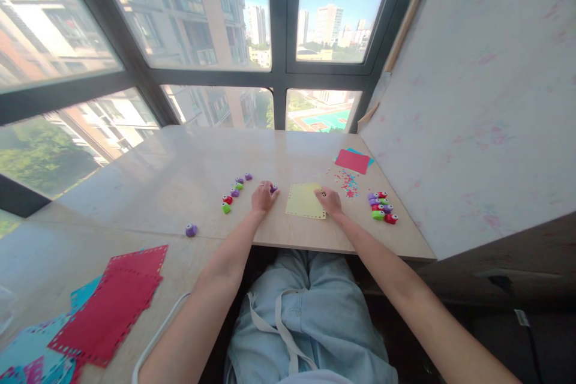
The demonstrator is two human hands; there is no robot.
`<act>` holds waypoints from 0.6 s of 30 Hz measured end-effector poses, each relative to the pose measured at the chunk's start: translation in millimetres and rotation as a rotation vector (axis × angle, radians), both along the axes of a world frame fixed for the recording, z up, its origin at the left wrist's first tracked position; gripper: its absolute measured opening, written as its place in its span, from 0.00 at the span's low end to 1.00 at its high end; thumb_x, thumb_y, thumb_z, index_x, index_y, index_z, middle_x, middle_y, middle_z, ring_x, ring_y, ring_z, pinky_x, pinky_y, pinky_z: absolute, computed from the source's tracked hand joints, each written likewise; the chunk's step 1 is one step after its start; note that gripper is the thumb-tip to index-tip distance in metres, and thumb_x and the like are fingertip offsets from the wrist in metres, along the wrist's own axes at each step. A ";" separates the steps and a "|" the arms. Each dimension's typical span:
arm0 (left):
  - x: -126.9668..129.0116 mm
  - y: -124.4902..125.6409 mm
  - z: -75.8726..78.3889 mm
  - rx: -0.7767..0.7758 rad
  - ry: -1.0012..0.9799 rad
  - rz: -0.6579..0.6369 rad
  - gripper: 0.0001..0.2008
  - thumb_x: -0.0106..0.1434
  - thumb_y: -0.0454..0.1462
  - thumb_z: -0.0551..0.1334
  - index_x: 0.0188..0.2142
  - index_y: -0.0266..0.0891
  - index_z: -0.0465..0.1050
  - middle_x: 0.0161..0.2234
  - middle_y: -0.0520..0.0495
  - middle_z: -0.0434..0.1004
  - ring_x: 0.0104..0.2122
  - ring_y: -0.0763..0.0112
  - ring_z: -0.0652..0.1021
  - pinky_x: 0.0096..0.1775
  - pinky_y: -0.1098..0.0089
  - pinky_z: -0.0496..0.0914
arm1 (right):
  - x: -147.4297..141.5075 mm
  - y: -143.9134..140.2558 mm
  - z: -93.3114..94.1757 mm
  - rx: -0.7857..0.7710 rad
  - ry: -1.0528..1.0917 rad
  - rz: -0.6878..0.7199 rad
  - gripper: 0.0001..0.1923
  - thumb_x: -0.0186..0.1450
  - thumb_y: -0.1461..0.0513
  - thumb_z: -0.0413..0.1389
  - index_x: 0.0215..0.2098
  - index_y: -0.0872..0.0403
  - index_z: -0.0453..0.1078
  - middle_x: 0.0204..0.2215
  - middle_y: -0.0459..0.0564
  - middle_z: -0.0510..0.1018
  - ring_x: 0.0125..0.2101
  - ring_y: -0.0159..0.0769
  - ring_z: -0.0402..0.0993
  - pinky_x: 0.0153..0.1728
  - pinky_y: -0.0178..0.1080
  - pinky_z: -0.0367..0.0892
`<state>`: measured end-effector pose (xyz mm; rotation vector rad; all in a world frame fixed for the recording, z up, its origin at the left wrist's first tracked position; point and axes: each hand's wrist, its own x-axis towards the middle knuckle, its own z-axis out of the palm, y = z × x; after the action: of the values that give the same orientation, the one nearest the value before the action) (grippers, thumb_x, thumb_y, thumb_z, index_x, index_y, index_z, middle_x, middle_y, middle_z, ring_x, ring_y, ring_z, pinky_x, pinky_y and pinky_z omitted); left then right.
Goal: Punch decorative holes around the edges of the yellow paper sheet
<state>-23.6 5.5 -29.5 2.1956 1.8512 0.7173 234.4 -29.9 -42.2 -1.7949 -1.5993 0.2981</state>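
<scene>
A pale yellow sheet of paper [303, 201] with small holes along its edges lies in front of me. My right hand [330, 200] pinches its right edge; a small dark detail shows at the fingertips, too small to make out. Just left of the sheet, my left hand [264, 197] is closed around a small purple hole punch [273, 188] with eyes on it, partly hidden by the fingers. Beside that hand runs a curved row of similar punches, among them a green punch [225, 208] and a red punch [227, 199].
A lone purple punch [191, 230] sits farther left. Red hole-edged sheets [110, 306] lie over blue ones at lower left. On the right are paper bits [348, 183], a red sheet [352, 161] and clustered punches [380, 208]. A white cable [157, 333] runs near my left arm.
</scene>
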 end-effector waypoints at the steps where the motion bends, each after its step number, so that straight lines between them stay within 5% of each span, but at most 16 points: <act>1: 0.9 -0.3 -1.1 -0.012 -0.004 -0.012 0.15 0.64 0.44 0.61 0.47 0.38 0.69 0.45 0.38 0.75 0.43 0.58 0.77 0.43 0.65 0.68 | -1.1 2.5 0.5 -0.001 0.008 0.004 0.16 0.61 0.51 0.46 0.22 0.52 0.62 0.19 0.45 0.64 0.23 0.34 0.58 0.26 0.36 0.46; 8: -6.2 12.5 0.6 -0.098 -0.059 -0.178 0.20 0.65 0.36 0.56 0.56 0.39 0.66 0.51 0.41 0.75 0.49 0.60 0.76 0.49 0.65 0.67 | 0.1 13.5 5.9 -0.017 0.087 0.066 0.15 0.59 0.52 0.48 0.20 0.52 0.59 0.17 0.43 0.62 0.23 0.32 0.57 0.25 0.35 0.47; 13: -19.8 27.2 6.4 -0.135 -0.102 -0.321 0.22 0.55 0.32 0.63 0.51 0.40 0.74 0.50 0.45 0.77 0.49 0.64 0.76 0.52 0.69 0.67 | 8.3 19.4 8.7 -0.036 0.172 0.103 0.17 0.59 0.50 0.48 0.21 0.53 0.61 0.17 0.43 0.63 0.22 0.31 0.57 0.24 0.34 0.50; 18: -21.2 25.2 4.0 -0.129 -0.173 -0.309 0.14 0.56 0.37 0.63 0.42 0.40 0.78 0.42 0.46 0.80 0.40 0.65 0.78 0.46 0.68 0.70 | 14.6 30.5 8.4 -0.067 0.249 0.135 0.20 0.58 0.47 0.51 0.21 0.54 0.63 0.17 0.42 0.62 0.22 0.31 0.57 0.23 0.34 0.51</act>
<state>-44.8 30.7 -25.5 2.1905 1.3940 0.6798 249.1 0.6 -33.8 -1.6295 -1.5490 0.6199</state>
